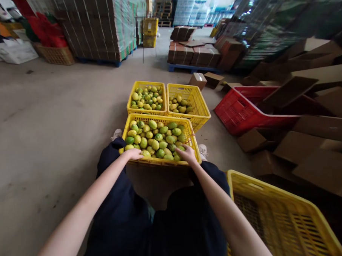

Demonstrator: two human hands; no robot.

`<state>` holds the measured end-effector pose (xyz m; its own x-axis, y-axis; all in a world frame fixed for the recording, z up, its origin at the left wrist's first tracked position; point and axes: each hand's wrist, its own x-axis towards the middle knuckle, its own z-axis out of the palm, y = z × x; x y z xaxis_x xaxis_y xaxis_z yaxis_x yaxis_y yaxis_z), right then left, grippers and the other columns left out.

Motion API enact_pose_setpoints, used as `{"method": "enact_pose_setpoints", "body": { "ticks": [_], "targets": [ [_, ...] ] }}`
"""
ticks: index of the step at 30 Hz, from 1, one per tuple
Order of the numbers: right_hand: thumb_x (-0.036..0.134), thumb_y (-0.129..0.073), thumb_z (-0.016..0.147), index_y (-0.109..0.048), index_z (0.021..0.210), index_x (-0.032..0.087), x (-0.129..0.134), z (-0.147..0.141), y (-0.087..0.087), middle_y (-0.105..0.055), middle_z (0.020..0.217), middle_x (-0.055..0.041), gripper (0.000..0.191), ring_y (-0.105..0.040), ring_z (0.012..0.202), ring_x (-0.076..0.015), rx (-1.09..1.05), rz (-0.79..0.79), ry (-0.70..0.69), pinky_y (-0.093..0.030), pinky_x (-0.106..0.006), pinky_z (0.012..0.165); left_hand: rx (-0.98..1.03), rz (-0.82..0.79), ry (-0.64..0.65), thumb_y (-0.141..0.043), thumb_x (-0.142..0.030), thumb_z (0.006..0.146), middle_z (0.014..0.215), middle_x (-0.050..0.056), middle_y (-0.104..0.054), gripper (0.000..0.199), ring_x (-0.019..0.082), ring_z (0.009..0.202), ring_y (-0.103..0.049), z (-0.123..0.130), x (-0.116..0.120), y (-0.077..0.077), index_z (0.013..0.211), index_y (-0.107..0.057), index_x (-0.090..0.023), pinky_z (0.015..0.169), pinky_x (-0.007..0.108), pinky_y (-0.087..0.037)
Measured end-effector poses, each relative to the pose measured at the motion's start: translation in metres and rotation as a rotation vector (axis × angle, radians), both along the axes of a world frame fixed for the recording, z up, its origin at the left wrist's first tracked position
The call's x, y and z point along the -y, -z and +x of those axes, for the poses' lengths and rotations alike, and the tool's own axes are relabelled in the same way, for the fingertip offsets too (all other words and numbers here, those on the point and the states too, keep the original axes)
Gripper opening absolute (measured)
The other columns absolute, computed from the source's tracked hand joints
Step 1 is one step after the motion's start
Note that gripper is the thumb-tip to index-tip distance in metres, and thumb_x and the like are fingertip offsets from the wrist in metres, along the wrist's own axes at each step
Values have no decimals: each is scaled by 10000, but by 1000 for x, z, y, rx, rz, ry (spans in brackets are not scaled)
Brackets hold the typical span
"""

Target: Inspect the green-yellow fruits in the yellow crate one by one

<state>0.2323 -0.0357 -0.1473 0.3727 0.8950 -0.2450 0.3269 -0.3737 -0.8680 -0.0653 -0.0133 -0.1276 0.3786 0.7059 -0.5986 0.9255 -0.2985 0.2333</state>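
A yellow crate point(158, 161) full of green and yellow fruit point(155, 145) stands on the floor between my feet. At its near left corner is my left hand point(134, 154), its fingers beside a yellow fruit; whether they grip it is hidden. My right hand point(187, 154) reaches over the near right side, fingers curved at a green fruit point(179, 150); its grip cannot be made out. Just behind stand two more yellow crates: the left one point(147, 112) is well filled with fruit, and the right one point(203, 116) holds fewer.
A yellow crate point(273, 185) stands close by my right leg. Farther right are a red crate point(240, 108) and heaped cardboard boxes point(325, 157). Wrapped stacks point(90, 22) and a blue pallet point(179, 68) with flat cartons stand behind.
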Motion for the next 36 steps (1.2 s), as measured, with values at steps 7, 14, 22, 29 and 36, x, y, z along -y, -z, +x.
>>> {"method": "enact_pose_setpoints", "body": {
  "ticks": [7, 14, 22, 29, 36],
  "targets": [
    [329, -653, 771, -608, 809, 206, 16, -2, -48, -653, 641, 2, 137, -658, 630, -191, -456, 36, 96, -573, -311, 574, 4, 49, -71, -493, -348, 943, 1283, 51, -696, 337, 204, 1149, -642, -28, 23, -40, 1179, -686, -203, 956, 239, -464],
    [363, -525, 808, -614, 880, 195, 45, -14, -68, -657, 666, -40, 203, -648, 623, -205, -1078, -43, 223, -570, -309, 525, 18, 99, -55, -491, -404, 939, 1295, 52, -687, 394, 204, 1149, -637, -19, 15, -72, 1236, -656, -206, 945, 244, -463],
    [345, -500, 821, -567, 869, 211, 49, -27, -65, -611, 610, -26, 157, -609, 554, -197, -1040, -99, 350, -545, -301, 482, -101, 155, -167, -528, -409, 925, 1230, 97, -714, 345, 275, 1125, -655, -49, 2, -59, 1120, -721, -200, 918, 317, -493],
    [358, -534, 826, -571, 878, 199, 43, -48, -96, -620, 612, -29, 171, -629, 587, -211, -1033, -99, 326, -564, -322, 509, -116, 247, -268, -558, -382, 966, 1274, 119, -636, 340, 255, 1134, -625, -54, -23, -51, 1229, -631, -180, 944, 406, -524],
    [312, -538, 889, -591, 891, 183, 49, -59, -115, -654, 649, -39, 139, -633, 570, -182, -1063, -212, 262, -539, -274, 486, -142, 300, -280, -612, -374, 944, 1276, 104, -604, 389, 237, 1085, -627, -25, -30, -13, 1272, -584, -168, 907, 452, -554]
  ]
}}
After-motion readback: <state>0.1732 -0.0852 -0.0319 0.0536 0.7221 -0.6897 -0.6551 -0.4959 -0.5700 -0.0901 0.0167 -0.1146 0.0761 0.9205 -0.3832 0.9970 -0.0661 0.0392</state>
